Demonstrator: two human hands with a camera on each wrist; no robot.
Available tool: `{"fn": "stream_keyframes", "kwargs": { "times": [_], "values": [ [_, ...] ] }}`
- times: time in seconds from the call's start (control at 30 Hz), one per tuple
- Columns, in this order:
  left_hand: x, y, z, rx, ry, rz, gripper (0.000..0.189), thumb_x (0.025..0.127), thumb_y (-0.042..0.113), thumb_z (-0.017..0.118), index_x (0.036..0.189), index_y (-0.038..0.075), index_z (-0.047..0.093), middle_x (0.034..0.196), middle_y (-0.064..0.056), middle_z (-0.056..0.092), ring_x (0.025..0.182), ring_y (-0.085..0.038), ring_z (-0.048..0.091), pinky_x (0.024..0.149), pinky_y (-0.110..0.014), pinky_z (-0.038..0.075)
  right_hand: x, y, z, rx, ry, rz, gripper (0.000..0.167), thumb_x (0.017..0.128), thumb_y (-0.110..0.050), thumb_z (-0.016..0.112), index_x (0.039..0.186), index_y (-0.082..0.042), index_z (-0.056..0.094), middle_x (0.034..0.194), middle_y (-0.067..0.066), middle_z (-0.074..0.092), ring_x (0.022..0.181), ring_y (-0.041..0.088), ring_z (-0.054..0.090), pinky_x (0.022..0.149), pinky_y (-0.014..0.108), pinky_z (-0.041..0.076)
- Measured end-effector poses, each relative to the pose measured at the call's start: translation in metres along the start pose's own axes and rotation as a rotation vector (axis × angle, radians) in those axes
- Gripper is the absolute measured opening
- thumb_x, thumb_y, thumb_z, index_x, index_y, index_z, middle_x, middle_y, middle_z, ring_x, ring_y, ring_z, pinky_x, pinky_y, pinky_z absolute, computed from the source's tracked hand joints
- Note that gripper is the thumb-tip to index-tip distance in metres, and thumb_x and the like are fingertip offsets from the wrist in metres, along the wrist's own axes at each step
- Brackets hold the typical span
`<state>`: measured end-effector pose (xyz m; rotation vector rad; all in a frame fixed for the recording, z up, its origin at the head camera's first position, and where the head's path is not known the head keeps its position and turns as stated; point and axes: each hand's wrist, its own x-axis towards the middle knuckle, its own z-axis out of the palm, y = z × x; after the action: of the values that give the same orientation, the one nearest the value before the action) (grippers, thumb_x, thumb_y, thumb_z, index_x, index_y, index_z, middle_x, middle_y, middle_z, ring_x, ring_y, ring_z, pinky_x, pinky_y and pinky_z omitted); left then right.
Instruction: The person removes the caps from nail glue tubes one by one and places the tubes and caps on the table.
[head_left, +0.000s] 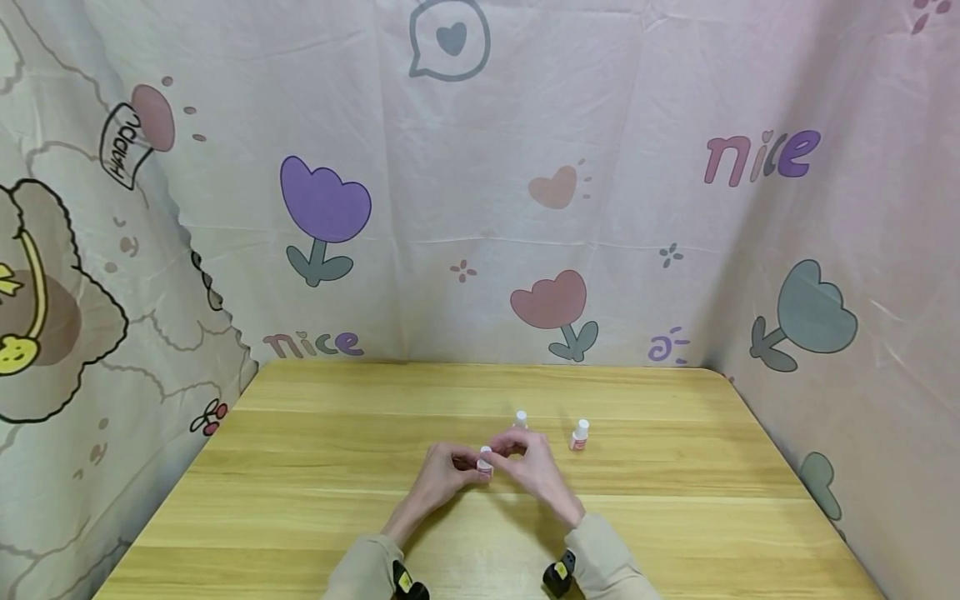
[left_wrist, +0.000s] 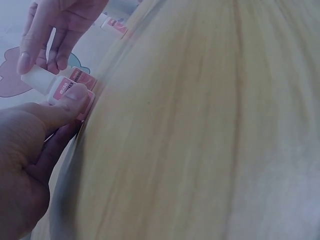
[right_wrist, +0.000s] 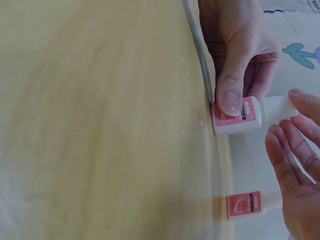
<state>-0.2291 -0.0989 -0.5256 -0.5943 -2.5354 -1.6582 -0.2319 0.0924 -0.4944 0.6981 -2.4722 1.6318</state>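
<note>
A small white bottle [head_left: 485,470] with a pink label and a white cap [right_wrist: 276,109] stands upright on the wooden table. My left hand [head_left: 441,477] grips the bottle's body, its thumb pressed on the label in the right wrist view. From the other side my right hand [head_left: 534,463] pinches the cap between thumb and fingers. In the head view the two hands hide part of the bottle's sides.
A second such bottle [head_left: 521,418] stands just behind my right hand, its lower part hidden. Farther right is a third bottle [head_left: 579,435], upright. The wooden table [head_left: 315,417] ends at a printed cloth backdrop [head_left: 450,167], which also hangs along both sides.
</note>
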Motion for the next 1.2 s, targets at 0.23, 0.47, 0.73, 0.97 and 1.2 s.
{"fn": "stream_keyframes", "kwargs": {
  "times": [0.23,0.47,0.73,0.97,1.2],
  "values": [
    [0.0003,-0.0021,-0.0007,0.008,0.001,-0.004,0.014,0.079,0.014,0.086,0.091,0.01,0.08,0.085,-0.005,0.079,0.074,-0.001,0.068,0.07,-0.018,0.056,0.0003,0.0017,0.0004,0.02,-0.025,-0.037,0.009,0.087,-0.011,0.078,0.095,-0.006,0.078,0.093,0.011,0.075,0.085,0.008,0.068,0.083,0.026,0.06],
    [0.0,-0.0018,-0.0022,0.007,0.003,-0.017,0.014,0.078,0.014,0.086,0.09,0.01,0.08,0.084,-0.005,0.079,0.073,0.0,0.068,0.07,-0.017,0.055,0.0007,0.0024,0.0022,0.047,-0.045,-0.038,0.014,0.086,-0.009,0.079,0.097,-0.002,0.076,0.095,0.014,0.073,0.085,0.009,0.067,0.086,0.034,0.061],
    [-0.0023,-0.0027,-0.0025,-0.006,0.0,0.0,0.014,0.079,0.012,0.086,0.091,0.008,0.08,0.085,-0.007,0.079,0.075,-0.001,0.069,0.07,-0.018,0.056,0.0006,0.0038,0.0041,0.018,-0.015,-0.052,0.01,0.086,-0.012,0.079,0.092,-0.005,0.075,0.089,0.012,0.074,0.08,0.004,0.066,0.079,0.025,0.059],
    [-0.0034,-0.0015,-0.0031,0.008,-0.003,-0.021,0.015,0.078,0.012,0.086,0.092,0.008,0.08,0.087,-0.007,0.079,0.074,-0.001,0.068,0.071,-0.018,0.056,0.0003,0.0044,0.0051,0.021,-0.03,-0.102,0.011,0.087,-0.008,0.077,0.095,-0.001,0.077,0.091,0.015,0.074,0.083,0.01,0.068,0.083,0.034,0.061],
    [-0.0032,-0.0018,-0.0028,0.0,0.001,-0.017,0.015,0.078,0.012,0.086,0.092,0.008,0.08,0.086,-0.006,0.079,0.074,-0.001,0.068,0.07,-0.018,0.056,0.001,0.002,0.0047,0.033,-0.015,-0.035,0.012,0.084,-0.012,0.081,0.093,-0.005,0.075,0.09,0.011,0.075,0.08,0.004,0.066,0.081,0.028,0.06]
  ]
}}
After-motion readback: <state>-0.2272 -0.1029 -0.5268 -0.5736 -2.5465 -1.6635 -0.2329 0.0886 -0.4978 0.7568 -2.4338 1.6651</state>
